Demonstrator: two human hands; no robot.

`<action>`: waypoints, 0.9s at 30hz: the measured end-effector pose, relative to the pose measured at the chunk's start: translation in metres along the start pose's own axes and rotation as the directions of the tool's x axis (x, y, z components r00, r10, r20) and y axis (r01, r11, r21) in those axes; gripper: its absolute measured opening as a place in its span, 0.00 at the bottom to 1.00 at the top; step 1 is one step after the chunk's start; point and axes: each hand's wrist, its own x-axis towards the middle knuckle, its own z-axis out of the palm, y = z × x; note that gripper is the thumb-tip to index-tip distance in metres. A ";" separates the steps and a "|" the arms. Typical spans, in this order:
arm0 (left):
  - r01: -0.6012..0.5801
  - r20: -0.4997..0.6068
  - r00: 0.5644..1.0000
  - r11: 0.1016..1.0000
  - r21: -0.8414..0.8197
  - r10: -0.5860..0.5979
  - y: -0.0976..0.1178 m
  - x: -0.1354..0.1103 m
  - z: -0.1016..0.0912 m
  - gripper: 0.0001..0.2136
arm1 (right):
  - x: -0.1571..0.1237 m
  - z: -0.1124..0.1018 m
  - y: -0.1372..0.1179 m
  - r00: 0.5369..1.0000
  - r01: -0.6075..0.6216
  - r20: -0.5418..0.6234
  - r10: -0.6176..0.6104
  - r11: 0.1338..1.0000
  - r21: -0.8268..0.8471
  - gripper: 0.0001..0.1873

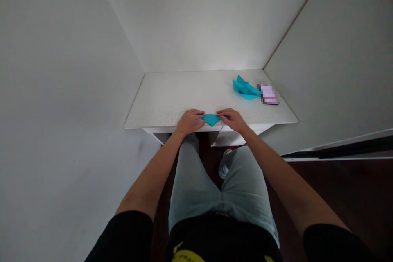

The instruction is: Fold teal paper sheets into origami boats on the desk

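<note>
Between my two hands at the front edge of the white table is a small piece of folded blue paper, its point turned toward me. My left hand pinches its left end, thumb below and fingers on top. At the right end, my right hand grips the paper in the same way. Farther back on the right lies a larger blue folded-paper shape with pointed flaps standing up.
A blurred-out pink and white object, perhaps a phone, lies against the larger paper shape. The white table meets walls on the left, back and right. Below its front is a white drawer unit, near my legs.
</note>
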 end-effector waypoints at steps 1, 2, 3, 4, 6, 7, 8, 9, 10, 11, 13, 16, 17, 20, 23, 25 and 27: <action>-0.010 0.004 1.000 1.000 -0.004 0.010 0.001 0.000 0.000 0.15 | 0.000 0.002 -0.004 1.000 0.002 -0.010 -0.002 1.000 -0.027 0.15; -0.017 0.009 1.000 1.000 -0.008 0.017 0.001 0.001 -0.001 0.15 | -0.001 0.005 -0.009 1.000 0.001 -0.021 -0.003 0.998 -0.068 0.17; -0.021 0.016 1.000 1.000 -0.010 0.021 0.001 0.001 -0.001 0.15 | -0.002 0.010 -0.015 1.000 -0.002 -0.026 -0.001 0.993 -0.119 0.20; -0.019 0.023 1.000 1.000 -0.006 0.019 0.002 0.002 -0.001 0.15 | -0.004 0.016 -0.022 1.000 -0.004 -0.019 0.001 0.985 -0.173 0.23; -0.002 0.038 0.999 1.000 0.019 0.001 0.002 0.003 -0.002 0.15 | -0.009 0.032 -0.036 0.999 0.005 0.038 0.005 0.963 -0.271 0.29; 0.010 0.046 0.999 0.999 0.034 -0.012 0.002 0.003 -0.002 0.16 | -0.012 0.039 -0.043 0.997 0.020 0.079 0.004 0.953 -0.303 0.32; 0.019 0.055 0.998 0.999 0.047 -0.022 0.002 0.003 -0.001 0.16 | -0.015 0.046 -0.047 0.994 0.031 0.109 0.005 0.944 -0.328 0.34; 0.026 0.065 0.997 0.998 0.058 -0.030 0.002 0.002 -0.001 0.16 | -0.019 0.050 -0.050 0.992 0.038 0.127 0.007 0.937 -0.347 0.36; 0.031 0.076 0.996 0.997 0.066 -0.036 0.003 0.002 -0.001 0.16 | -0.023 0.053 -0.051 0.991 0.039 0.132 0.010 0.931 -0.363 0.37; 0.035 0.086 0.995 0.997 0.072 -0.041 0.003 0.002 -0.001 0.16 | -0.028 0.052 -0.049 0.992 0.035 0.128 0.014 0.926 -0.377 0.38; 0.041 0.101 0.994 0.996 0.080 -0.049 0.004 0.003 -0.001 0.16 | -0.036 0.044 -0.042 0.993 0.028 0.116 0.020 0.917 -0.399 0.40; 0.053 0.106 0.992 0.994 0.093 -0.063 0.007 0.003 -0.002 0.16 | -0.048 0.025 -0.026 0.993 0.034 0.114 0.016 0.906 -0.421 0.41; 0.056 0.102 0.993 0.993 0.100 -0.066 0.008 0.003 -0.003 0.16 | -0.050 0.020 -0.021 0.993 0.040 0.121 0.013 0.904 -0.425 0.42; 0.043 0.092 0.994 0.993 0.114 -0.054 0.010 0.000 -0.004 0.21 | -0.054 0.015 -0.012 0.991 0.056 0.133 0.002 0.901 -0.429 0.45; 0.013 0.096 0.995 0.992 0.122 -0.025 0.011 -0.005 -0.003 0.28 | -0.054 0.019 -0.008 0.993 0.047 0.115 0.002 0.905 -0.422 0.46; 0.005 0.094 0.995 0.991 0.132 -0.017 0.012 -0.009 -0.001 0.30 | -0.053 0.022 -0.006 0.994 0.040 0.113 0.007 0.913 -0.407 0.45; 0.014 0.081 0.996 0.990 0.140 -0.025 0.013 -0.012 0.001 0.30 | -0.052 0.023 -0.003 0.994 0.029 0.112 0.016 0.921 -0.388 0.44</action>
